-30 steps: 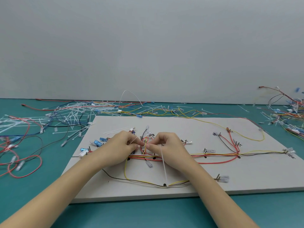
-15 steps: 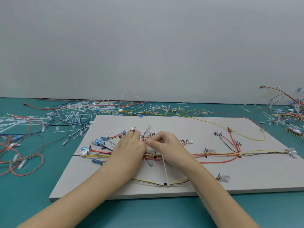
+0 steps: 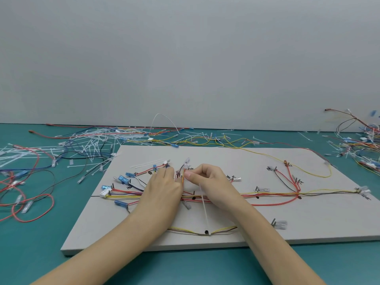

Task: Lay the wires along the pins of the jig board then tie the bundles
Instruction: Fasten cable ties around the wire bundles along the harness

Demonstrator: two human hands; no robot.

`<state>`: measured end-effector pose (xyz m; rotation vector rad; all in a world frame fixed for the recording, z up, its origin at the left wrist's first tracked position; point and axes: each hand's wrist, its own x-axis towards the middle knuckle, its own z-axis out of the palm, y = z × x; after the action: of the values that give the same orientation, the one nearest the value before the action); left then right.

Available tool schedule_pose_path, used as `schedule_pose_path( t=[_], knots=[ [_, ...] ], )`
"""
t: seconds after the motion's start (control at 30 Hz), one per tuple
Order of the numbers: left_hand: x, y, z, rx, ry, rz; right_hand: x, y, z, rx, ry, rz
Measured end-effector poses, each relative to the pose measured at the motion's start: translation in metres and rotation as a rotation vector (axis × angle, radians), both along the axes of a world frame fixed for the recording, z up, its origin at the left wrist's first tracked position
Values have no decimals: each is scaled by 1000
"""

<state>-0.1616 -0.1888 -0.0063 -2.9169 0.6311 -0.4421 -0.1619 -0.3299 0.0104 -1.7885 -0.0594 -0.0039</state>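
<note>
A pale grey jig board lies on the teal table, with red, yellow, black and blue wires laid along its pins. My left hand rests flat on the wire bundle left of centre, fingers stretched forward. My right hand pinches a white cable tie at a short upright branch of wires; the tie's tail hangs down toward the board's front. Blue connectors sit at the board's left end.
Loose white cable ties and spare wires litter the table to the left. Another tangle of wires lies at the far right. A grey wall stands behind the table.
My left hand opened from a pinch and slid left to lie flat on the bundle. My right hand kept its pinch on the tie near the branch.
</note>
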Motion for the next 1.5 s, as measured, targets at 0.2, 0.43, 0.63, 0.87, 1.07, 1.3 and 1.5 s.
schedule_pose_path(
  t=[0.2, 0.43, 0.63, 0.87, 1.07, 1.3, 1.5],
  knots=[
    [2, 3, 0, -23, -8, 4, 2, 6, -7, -172, 10, -16],
    [-2, 0, -4, -43, -35, 33, 1, 10, -13, -283, -33, 17],
    [3, 5, -2, -102, -5, 15, -2, 8, -7, -408, -86, -59],
    [9, 14, -2, -224, -4, -49, -3, 10, -8, -436, -165, 15],
    [12, 15, 0, -146, 29, -24, -1, 8, -12, -348, -195, 72],
    [2, 1, -7, -72, -36, 75, -1, 7, -18, -349, -251, 96],
    [2, 1, -4, -116, 37, 113, 1, 6, -19, -351, -250, 96]
  ],
)
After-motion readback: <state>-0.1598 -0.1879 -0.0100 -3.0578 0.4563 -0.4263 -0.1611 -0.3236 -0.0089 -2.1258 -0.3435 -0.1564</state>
